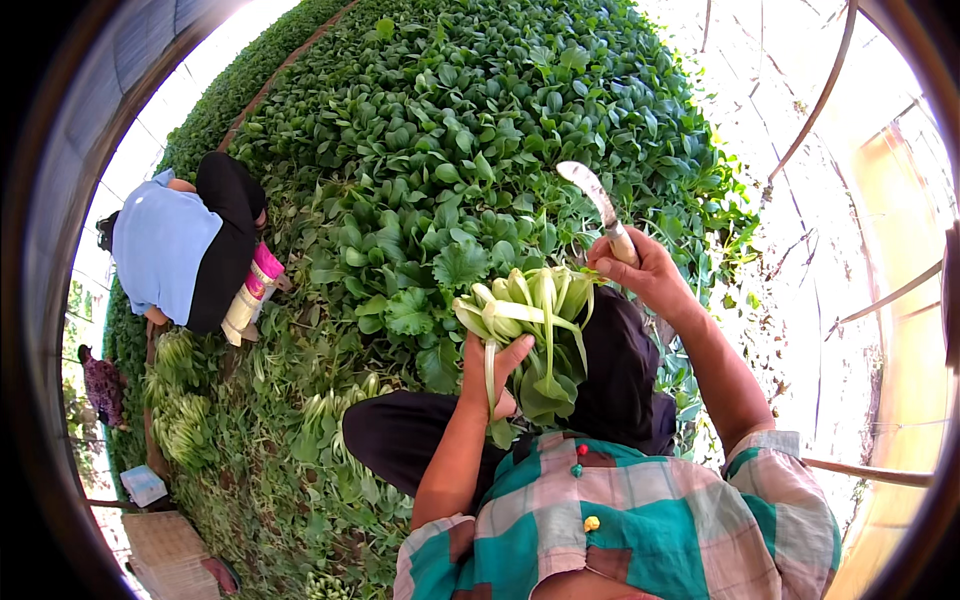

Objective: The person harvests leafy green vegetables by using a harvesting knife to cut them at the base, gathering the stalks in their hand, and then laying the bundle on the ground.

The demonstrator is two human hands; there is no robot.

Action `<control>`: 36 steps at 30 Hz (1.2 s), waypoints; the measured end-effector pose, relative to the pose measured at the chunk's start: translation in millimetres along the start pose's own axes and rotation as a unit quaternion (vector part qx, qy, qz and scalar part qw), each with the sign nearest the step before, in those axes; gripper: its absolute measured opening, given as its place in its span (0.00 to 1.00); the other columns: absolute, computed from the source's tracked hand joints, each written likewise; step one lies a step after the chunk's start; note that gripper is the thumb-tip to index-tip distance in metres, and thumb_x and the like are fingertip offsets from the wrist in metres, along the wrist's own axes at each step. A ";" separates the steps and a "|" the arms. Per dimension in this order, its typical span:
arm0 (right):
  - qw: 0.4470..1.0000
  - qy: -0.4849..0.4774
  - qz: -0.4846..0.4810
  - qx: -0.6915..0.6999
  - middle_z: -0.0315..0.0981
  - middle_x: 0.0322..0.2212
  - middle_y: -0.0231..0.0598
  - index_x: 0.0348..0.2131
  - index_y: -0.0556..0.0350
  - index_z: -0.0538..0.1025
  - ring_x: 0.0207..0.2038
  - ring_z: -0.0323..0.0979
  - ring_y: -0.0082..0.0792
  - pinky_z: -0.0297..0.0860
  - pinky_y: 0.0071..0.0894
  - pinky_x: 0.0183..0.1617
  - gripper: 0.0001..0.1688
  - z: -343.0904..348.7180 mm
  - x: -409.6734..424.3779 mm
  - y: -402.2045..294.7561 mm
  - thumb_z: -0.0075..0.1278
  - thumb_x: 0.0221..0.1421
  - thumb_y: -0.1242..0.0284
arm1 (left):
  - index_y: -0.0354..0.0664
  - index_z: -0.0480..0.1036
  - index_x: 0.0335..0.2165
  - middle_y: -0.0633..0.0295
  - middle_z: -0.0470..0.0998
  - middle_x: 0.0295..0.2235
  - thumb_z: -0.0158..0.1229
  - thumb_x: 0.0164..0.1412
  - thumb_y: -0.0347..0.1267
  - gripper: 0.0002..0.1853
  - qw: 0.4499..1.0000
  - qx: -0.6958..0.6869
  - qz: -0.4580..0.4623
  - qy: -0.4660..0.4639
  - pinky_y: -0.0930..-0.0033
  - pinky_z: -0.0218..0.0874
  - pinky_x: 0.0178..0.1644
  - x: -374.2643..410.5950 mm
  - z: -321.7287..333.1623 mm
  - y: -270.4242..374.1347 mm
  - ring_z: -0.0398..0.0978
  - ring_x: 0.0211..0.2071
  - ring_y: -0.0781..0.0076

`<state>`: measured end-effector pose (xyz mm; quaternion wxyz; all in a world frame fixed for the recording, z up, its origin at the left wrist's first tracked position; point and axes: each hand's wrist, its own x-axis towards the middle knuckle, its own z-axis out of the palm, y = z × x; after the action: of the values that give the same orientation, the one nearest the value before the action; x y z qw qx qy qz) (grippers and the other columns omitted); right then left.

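My left hand (491, 371) grips a bunch of leafy greens (525, 300), likely bok choy, above my lap. Their pale cut stems point up and away from me, while the leaves hang toward my knees. In my right hand (649, 270) is a curved harvesting knife (592, 191) with a pale handle; its blade points up and away to the left. The right fingertips also touch a thin stalk or leaf at the bunch's right edge. Just beyond the bunch grow uncut greens (450, 225), among them a lighter frilly-leaved plant (412, 311).
To the left, a person in a blue shirt (165, 247) crouches beside a pink and cream sack (251, 292). Cut greens lie in piles (180, 427) and near my left knee (322, 420). A woven box (169, 551) stands lower left. Curved poles (817, 97) rise at right.
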<state>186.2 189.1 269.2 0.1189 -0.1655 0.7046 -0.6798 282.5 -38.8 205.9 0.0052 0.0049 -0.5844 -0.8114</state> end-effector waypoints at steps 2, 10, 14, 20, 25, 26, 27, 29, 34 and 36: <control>0.992 -0.021 -0.014 -0.125 0.71 0.29 0.34 0.34 0.58 0.71 0.32 0.71 0.25 0.67 0.25 0.36 0.10 -3.5 -5.1 -3.7 0.54 0.52 0.74 | 0.35 0.60 0.50 0.58 0.71 0.44 0.62 0.49 0.28 0.30 1.000 -0.002 -0.004 -0.003 0.70 0.62 0.49 1.2 -0.2 -3.7 0.70 0.43 0.71; 0.916 0.117 -0.086 -0.373 0.68 0.29 0.40 0.35 0.58 0.72 0.31 0.70 0.40 0.66 0.37 0.36 0.13 -26.0 -2.2 -39.8 0.55 0.48 0.73 | 0.32 0.62 0.49 0.56 0.72 0.43 0.61 0.48 0.28 0.28 0.999 0.045 0.005 0.021 0.68 0.62 0.49 -0.5 5.2 4.2 0.71 0.43 0.69; 0.955 -0.079 -0.134 -0.253 0.67 0.46 0.43 0.45 0.58 0.71 0.48 0.68 0.42 0.63 0.35 0.53 0.25 -14.0 -7.1 -16.4 0.57 0.46 0.71 | 0.33 0.63 0.48 0.57 0.72 0.43 0.61 0.48 0.27 0.28 1.000 0.026 0.007 0.015 0.68 0.61 0.50 -1.0 0.3 -0.4 0.71 0.43 0.69; 0.975 -0.001 -0.045 -0.218 0.71 0.30 0.43 0.32 0.61 0.72 0.32 0.71 0.40 0.66 0.34 0.36 0.12 21.1 -3.2 -10.2 0.54 0.46 0.73 | 0.34 0.66 0.45 0.60 0.74 0.40 0.67 0.44 0.27 0.28 0.994 0.109 -0.008 0.016 0.70 0.63 0.47 -7.2 -3.6 18.9 0.72 0.40 0.73; 0.957 0.077 -0.128 -0.250 0.73 0.26 0.38 0.30 0.59 0.73 0.30 0.72 0.30 0.67 0.27 0.36 0.08 22.0 -8.8 5.0 0.54 0.48 0.74 | 0.35 0.59 0.53 0.59 0.68 0.47 0.66 0.43 0.23 0.38 0.995 0.096 -0.025 -0.034 0.69 0.60 0.51 -10.4 -1.0 26.8 0.68 0.46 0.71; 0.937 0.095 -0.160 -0.296 0.73 0.27 0.40 0.30 0.60 0.72 0.29 0.73 0.29 0.68 0.28 0.35 0.09 22.0 -9.3 6.3 0.55 0.49 0.73 | 0.36 0.56 0.55 0.59 0.66 0.49 0.66 0.42 0.22 0.41 0.997 0.055 0.012 -0.045 0.69 0.59 0.52 -6.7 3.5 24.0 0.67 0.47 0.71; 0.941 0.115 -0.136 -0.289 0.72 0.25 0.40 0.30 0.61 0.72 0.27 0.72 0.33 0.67 0.29 0.33 0.10 21.3 -11.4 6.7 0.55 0.49 0.73 | 0.37 0.52 0.57 0.58 0.64 0.52 0.66 0.42 0.22 0.45 0.997 0.012 0.044 -0.056 0.69 0.58 0.54 -5.1 7.6 21.9 0.66 0.49 0.71; 0.945 0.156 -0.088 -0.275 0.70 0.21 0.40 0.29 0.61 0.71 0.22 0.70 0.40 0.66 0.32 0.30 0.10 18.6 -14.1 6.4 0.54 0.48 0.73 | 0.40 0.43 0.61 0.59 0.58 0.55 0.66 0.41 0.22 0.52 0.994 -0.009 0.009 -0.104 0.67 0.54 0.57 -1.2 6.2 22.9 0.61 0.53 0.69; 0.909 0.334 -0.077 -0.238 0.70 0.22 0.35 0.32 0.59 0.73 0.23 0.68 0.27 0.65 0.27 0.30 0.12 -23.8 0.1 -5.8 0.56 0.50 0.70 | 0.40 0.45 0.61 0.60 0.60 0.55 0.66 0.41 0.23 0.51 0.987 -0.032 -0.073 -0.140 0.66 0.53 0.58 1.7 -4.6 21.3 0.61 0.55 0.68; 0.970 0.150 -0.020 -0.190 0.71 0.27 0.32 0.38 0.58 0.73 0.29 0.67 0.21 0.65 0.23 0.35 0.13 -20.5 -8.0 -4.6 0.55 0.51 0.72 | 0.33 0.62 0.49 0.57 0.72 0.43 0.64 0.42 0.28 0.34 0.993 -0.032 -0.060 -0.098 0.66 0.62 0.51 -3.2 5.5 25.9 0.71 0.45 0.67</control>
<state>185.8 211.0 274.3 -0.0350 -0.0950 0.8270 -0.5530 285.8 -41.8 232.2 -0.1007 -0.0392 -0.5545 -0.8252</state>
